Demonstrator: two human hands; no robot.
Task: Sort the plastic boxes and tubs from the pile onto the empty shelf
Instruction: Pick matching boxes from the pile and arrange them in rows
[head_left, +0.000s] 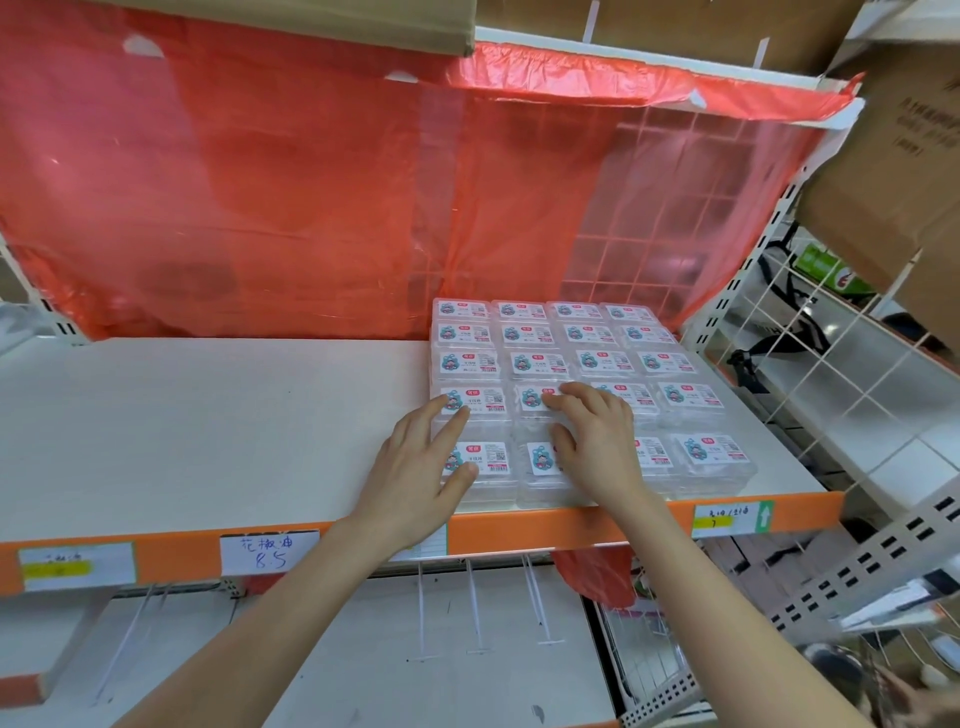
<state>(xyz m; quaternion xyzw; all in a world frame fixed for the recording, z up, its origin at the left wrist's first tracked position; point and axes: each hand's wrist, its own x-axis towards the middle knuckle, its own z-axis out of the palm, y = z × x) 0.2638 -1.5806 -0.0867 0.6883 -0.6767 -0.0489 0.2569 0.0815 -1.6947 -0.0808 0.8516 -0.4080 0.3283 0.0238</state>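
Several clear plastic boxes (670, 364) with white and teal labels stand in a tight grid on the right part of the white shelf (208, 415). My left hand (415, 467) lies flat with straight fingers on the two front boxes of the leftmost column. My right hand (597, 436) rests on the front boxes of the second column, fingers spread and slightly bent on top of them, not around any box.
Red plastic sheeting (311, 182) hangs behind the shelf. The shelf front is an orange strip with price labels (267, 553). Cardboard boxes (893, 171) jut out at upper right. A white wire rack (831, 374) stands right of the shelf. Another shelf (415, 649) lies below.
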